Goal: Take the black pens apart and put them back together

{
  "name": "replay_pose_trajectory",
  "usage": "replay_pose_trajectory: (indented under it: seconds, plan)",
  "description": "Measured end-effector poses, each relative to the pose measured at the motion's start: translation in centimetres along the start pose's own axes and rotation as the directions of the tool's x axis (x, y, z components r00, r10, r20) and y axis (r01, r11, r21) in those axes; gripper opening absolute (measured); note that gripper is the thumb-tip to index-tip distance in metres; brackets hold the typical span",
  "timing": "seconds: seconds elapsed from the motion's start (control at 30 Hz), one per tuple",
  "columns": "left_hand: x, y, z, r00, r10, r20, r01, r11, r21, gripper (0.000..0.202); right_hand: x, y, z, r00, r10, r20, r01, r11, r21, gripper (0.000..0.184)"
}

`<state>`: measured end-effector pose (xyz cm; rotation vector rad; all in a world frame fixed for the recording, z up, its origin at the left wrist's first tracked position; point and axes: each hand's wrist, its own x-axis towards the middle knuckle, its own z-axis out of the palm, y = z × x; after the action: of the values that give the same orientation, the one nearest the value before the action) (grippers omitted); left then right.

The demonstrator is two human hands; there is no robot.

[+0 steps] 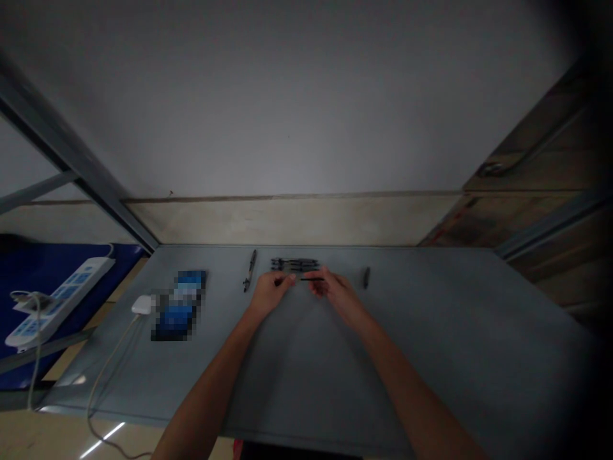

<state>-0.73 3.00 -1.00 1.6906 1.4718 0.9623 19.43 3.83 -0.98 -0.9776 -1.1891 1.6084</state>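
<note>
Both my hands meet over the far middle of the grey table (pixel 431 345). My left hand (pixel 269 292) pinches one end of a thin dark pen part (pixel 306 279), and my right hand (pixel 330 287) pinches the other end, so it spans between my fingertips. Just beyond my hands lies a row of dark pens (pixel 294 263). A single pen (pixel 249 271) lies to the left of my left hand. A small dark pen cap (pixel 366 277) lies to the right of my right hand.
A blurred blue and white object (pixel 179 305) lies on the table's left part, with a white charger (pixel 143 304) and its cable beside it. A white power strip (pixel 57 301) rests on a blue surface at far left. A pale wall stands behind the table.
</note>
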Motion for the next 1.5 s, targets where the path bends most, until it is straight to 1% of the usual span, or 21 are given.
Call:
replay_pose_trajectory:
  seconds: [0.1,0.3,0.4,0.5,0.53,0.6,0.73,0.83,0.9,0.97,1.07,1.2,1.3,1.37,1.5]
  plan:
    - [0.11,-0.10,-0.03,1.000,-0.012,-0.008,0.011,0.999,-0.030,0.037,0.02,-0.03,0.08,1.000,0.028,0.005,-0.028,0.999,0.035,0.054]
    - [0.28,-0.37,-0.10,0.998,-0.055,-0.038,0.053,0.997,-0.061,0.047,-0.02,-0.40,0.26,0.996,0.077,0.036,-0.081,0.988,0.129,0.061]
    - [0.21,-0.34,-0.15,0.998,-0.055,-0.035,0.052,0.996,-0.072,0.049,0.00,-0.54,0.06,0.991,0.106,0.087,-0.121,0.976,0.182,0.065]
    - [0.09,-0.20,-0.18,0.998,-0.046,-0.031,0.042,0.993,-0.107,0.041,0.06,-0.55,-0.28,0.981,0.124,0.152,-0.157,0.960,0.234,0.070]
    - [0.06,-0.14,-0.18,0.998,-0.048,-0.036,0.044,0.992,-0.120,0.039,0.08,-0.56,-0.37,0.978,0.127,0.164,-0.165,0.955,0.247,0.072]
    - [0.02,-0.06,-0.19,0.997,-0.065,-0.049,0.058,0.988,-0.146,0.041,0.09,-0.58,-0.45,0.976,0.129,0.176,-0.173,0.948,0.266,0.074]
    - [0.10,-0.20,-0.20,0.994,-0.082,-0.066,0.072,0.986,-0.147,0.042,0.04,-0.64,-0.35,0.974,0.121,0.190,-0.171,0.946,0.276,0.075]
    - [0.14,-0.39,-0.15,0.996,-0.069,-0.049,0.062,0.990,-0.129,0.044,0.03,-0.59,-0.33,0.966,0.115,0.230,-0.180,0.941,0.285,0.077]
    - [0.12,-0.35,-0.13,0.998,-0.059,-0.036,0.053,0.990,-0.133,0.040,0.04,-0.53,-0.41,0.962,0.113,0.247,-0.185,0.938,0.293,0.078]
    - [0.06,-0.17,-0.15,0.998,-0.062,-0.034,0.056,0.986,-0.156,0.037,0.03,-0.48,-0.51,0.963,0.115,0.245,-0.188,0.935,0.300,0.078]
    - [0.02,0.07,-0.21,0.995,-0.093,-0.046,0.083,0.978,-0.191,0.046,0.02,-0.44,-0.60,0.966,0.120,0.231,-0.190,0.932,0.310,0.077]
    - [0.16,-0.13,-0.22,0.994,-0.088,-0.071,0.073,0.979,-0.191,0.044,0.09,-0.35,-0.54,0.960,0.111,0.257,-0.193,0.928,0.320,0.079]
    - [0.19,-0.33,-0.17,0.995,-0.077,-0.056,0.065,0.980,-0.190,0.042,0.10,-0.37,-0.52,0.958,0.104,0.269,-0.189,0.930,0.315,0.080]
    - [0.14,-0.32,-0.14,0.995,-0.089,-0.037,0.080,0.975,-0.205,0.039,0.06,-0.45,-0.58,0.959,0.103,0.264,-0.185,0.933,0.309,0.079]
    - [0.08,-0.19,-0.15,0.991,-0.134,-0.028,0.124,0.965,-0.231,0.049,-0.04,-0.63,-0.72,0.961,0.111,0.253,-0.190,0.930,0.314,0.079]
